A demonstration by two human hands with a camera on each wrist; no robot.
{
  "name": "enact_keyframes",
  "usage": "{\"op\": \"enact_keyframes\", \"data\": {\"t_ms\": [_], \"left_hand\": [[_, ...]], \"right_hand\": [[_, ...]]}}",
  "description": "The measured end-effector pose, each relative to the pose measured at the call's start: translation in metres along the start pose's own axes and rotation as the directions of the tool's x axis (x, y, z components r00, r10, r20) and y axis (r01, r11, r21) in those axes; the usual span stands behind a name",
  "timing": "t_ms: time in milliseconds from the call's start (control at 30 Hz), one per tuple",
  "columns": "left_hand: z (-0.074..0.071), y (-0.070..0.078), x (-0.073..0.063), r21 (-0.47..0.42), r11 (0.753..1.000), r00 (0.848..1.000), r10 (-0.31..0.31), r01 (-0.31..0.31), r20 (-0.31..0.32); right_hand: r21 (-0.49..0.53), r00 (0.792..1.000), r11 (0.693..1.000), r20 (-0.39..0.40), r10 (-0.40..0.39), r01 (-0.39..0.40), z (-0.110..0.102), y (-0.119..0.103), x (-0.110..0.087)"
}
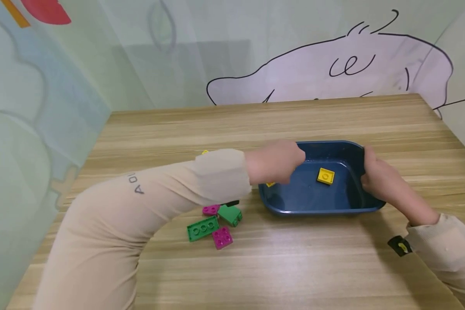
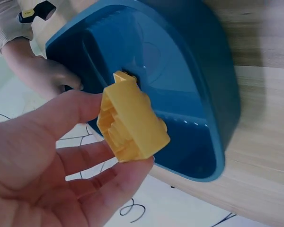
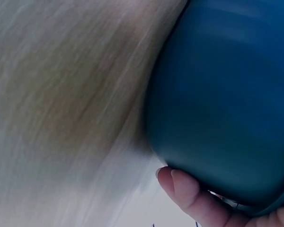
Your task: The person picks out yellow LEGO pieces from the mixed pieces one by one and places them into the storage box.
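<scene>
A blue plastic basin (image 1: 321,212) stands on the wooden table with a yellow toy brick (image 1: 325,176) lying inside it. Over the basin's left end is my left hand (image 1: 275,162), pinching another yellow toy brick (image 2: 135,120) between thumb and fingers; its hollow underside partly shows in the left wrist view. In the head view that hand and sleeve hide most of the held brick. My right hand (image 1: 383,178) grips the basin's right rim, its fingers (image 3: 184,187) lying against the outer wall.
Left of the basin, near my left sleeve, lie a long green brick (image 1: 203,228), a second green brick (image 1: 230,215), a magenta brick (image 1: 222,237) and another magenta brick (image 1: 211,209). A bit of yellow (image 1: 205,152) peeks from behind the sleeve. A printed wall borders the table (image 1: 255,280).
</scene>
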State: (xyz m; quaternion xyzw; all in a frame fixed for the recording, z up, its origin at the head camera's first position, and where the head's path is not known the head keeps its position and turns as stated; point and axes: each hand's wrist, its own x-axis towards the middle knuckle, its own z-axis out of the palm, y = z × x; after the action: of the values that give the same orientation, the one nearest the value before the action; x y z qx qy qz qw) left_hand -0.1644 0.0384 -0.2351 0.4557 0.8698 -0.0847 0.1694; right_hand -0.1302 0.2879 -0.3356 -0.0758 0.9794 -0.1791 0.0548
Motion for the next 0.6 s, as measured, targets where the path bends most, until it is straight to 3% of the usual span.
{"op": "enact_keyframes", "data": {"t_ms": [200, 600], "left_hand": [[-0.002, 0.013, 0.010, 0.006, 1.000, 0.999, 0.016, -0.016, 0.028], [-0.003, 0.039, 0.028, -0.010, 0.998, 0.998, 0.066, -0.066, 0.007]], "right_hand": [[0.003, 1.000, 1.000, 0.002, 0.009, -0.009, 0.000, 0.000, 0.000], [0.012, 1.000, 1.000, 0.004, 0.009, -0.009, 0.000, 0.001, 0.000]]}}
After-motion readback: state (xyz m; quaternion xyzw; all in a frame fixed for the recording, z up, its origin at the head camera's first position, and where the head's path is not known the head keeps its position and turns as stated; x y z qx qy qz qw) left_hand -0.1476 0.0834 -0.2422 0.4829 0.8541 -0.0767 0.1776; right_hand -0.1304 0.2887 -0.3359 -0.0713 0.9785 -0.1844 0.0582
